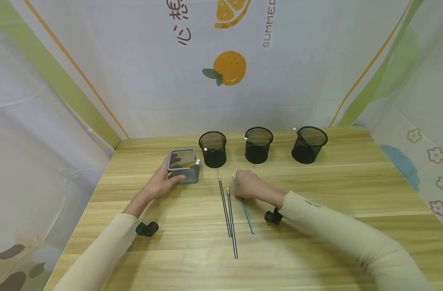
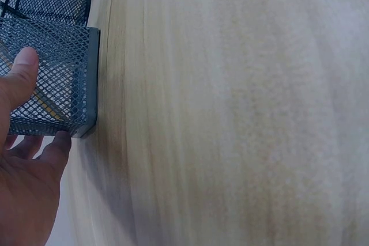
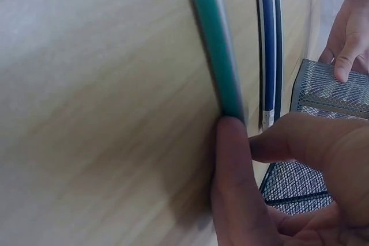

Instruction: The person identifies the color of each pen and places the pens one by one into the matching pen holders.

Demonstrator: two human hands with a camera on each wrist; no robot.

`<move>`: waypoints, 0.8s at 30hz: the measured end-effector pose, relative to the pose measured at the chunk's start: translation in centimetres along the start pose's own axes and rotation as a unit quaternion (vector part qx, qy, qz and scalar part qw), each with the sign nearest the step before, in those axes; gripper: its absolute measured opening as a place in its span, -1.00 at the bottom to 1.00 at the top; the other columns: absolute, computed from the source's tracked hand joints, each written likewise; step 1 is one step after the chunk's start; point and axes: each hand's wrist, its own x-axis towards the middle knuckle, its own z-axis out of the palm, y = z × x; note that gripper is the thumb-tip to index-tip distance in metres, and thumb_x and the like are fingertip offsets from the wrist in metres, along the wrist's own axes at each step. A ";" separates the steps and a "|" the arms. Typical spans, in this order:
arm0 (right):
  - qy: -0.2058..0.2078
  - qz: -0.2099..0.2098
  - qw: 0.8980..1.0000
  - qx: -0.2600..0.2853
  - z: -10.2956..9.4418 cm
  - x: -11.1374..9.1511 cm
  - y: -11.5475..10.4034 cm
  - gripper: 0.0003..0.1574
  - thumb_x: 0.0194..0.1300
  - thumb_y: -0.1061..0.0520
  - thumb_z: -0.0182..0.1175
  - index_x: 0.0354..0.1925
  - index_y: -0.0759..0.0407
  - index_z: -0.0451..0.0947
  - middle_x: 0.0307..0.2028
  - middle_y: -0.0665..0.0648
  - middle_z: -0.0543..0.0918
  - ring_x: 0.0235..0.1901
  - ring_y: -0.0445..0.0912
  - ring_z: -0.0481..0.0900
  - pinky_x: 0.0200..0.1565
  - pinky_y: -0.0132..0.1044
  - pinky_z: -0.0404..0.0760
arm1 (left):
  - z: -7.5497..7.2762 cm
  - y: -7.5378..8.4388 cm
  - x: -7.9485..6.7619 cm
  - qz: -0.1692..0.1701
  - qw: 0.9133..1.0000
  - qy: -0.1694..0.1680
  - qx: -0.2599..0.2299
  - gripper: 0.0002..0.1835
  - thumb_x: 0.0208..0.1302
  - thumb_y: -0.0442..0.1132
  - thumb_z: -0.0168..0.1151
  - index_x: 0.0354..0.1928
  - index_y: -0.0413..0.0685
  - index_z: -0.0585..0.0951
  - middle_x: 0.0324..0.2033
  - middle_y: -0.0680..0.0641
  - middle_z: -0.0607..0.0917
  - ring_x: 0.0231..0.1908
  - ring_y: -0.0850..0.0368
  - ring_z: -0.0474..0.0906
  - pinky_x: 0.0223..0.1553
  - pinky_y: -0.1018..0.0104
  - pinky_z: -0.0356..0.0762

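My left hand (image 1: 160, 182) grips a grey square mesh pen holder (image 1: 189, 178) at its left side, thumb across the front and fingers behind. Yellow pencils (image 1: 187, 165) with white eraser ends lean inside it. In the left wrist view, the thumb (image 2: 24, 73) lies over the mesh. On the table, my right hand (image 1: 251, 185) pinches a green pencil (image 1: 247, 214) near its eraser end, between thumb and fingers. Just left of it lie two dark striped pencils (image 1: 224, 208) (image 1: 233, 230), which look blue and white in the right wrist view.
Three round black mesh pen holders stand along the back: left (image 1: 215, 158), middle (image 1: 257, 154) and right (image 1: 304, 154). A pencil leans in each. Behind the wooden table (image 1: 163, 250) hangs a white printed curtain (image 1: 156, 89).
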 end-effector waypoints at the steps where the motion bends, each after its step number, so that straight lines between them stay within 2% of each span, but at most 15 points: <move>1: -0.002 0.002 1.000 0.001 0.0 0.0 0.0 -0.54 0.17 0.34 0.24 -0.71 0.11 0.27 -0.87 0.00 0.36 -0.85 -0.16 0.51 -0.78 -0.48 0.26 | 0.0 0.0 0.0 0.000 1.000 -0.001 -0.002 -0.17 0.38 -0.48 0.27 0.52 -0.37 0.00 0.41 -0.47 0.24 0.41 -0.39 0.17 0.38 -0.17 0.24; 7: -0.012 0.005 1.000 0.012 -0.3 0.0 0.0 -0.54 0.15 0.36 0.25 -0.74 0.13 0.29 -0.87 0.05 0.43 -0.81 -0.09 0.59 -0.80 -0.51 0.29 | -0.1 -0.1 0.0 0.003 1.000 -0.003 -0.002 -0.18 0.38 -0.48 0.26 0.51 -0.38 0.01 0.41 -0.47 0.23 0.40 -0.40 0.16 0.38 -0.18 0.23; 13: -0.021 0.006 1.000 0.016 -0.5 0.0 0.1 -0.50 0.16 0.35 0.25 -0.77 0.11 0.28 -0.88 0.00 0.36 -0.78 -0.05 0.62 -0.79 -0.52 0.31 | -0.1 0.0 -0.1 0.004 1.000 -0.003 0.000 -0.19 0.40 -0.47 0.25 0.51 -0.38 0.00 0.41 -0.46 0.23 0.41 -0.39 0.15 0.39 -0.18 0.21; 19: -0.028 0.002 1.000 0.013 -0.6 -0.2 0.2 -0.43 0.20 0.32 0.27 -0.82 0.08 0.27 -0.91 -0.03 0.30 -0.77 -0.04 0.63 -0.78 -0.51 0.26 | -0.1 0.1 -0.2 0.004 1.000 -0.004 -0.005 -0.19 0.40 -0.47 0.25 0.51 -0.38 0.00 0.42 -0.47 0.22 0.41 -0.41 0.15 0.39 -0.18 0.21; 24: -0.028 -0.003 1.000 0.011 -0.9 -0.5 0.2 -0.39 0.18 0.33 0.27 -0.86 0.06 0.25 -0.90 -0.03 0.33 -0.76 -0.04 0.63 -0.79 -0.51 0.20 | 0.0 0.2 -0.2 0.000 1.000 -0.004 -0.006 -0.18 0.39 -0.48 0.25 0.52 -0.37 -0.01 0.42 -0.47 0.22 0.41 -0.41 0.15 0.38 -0.17 0.24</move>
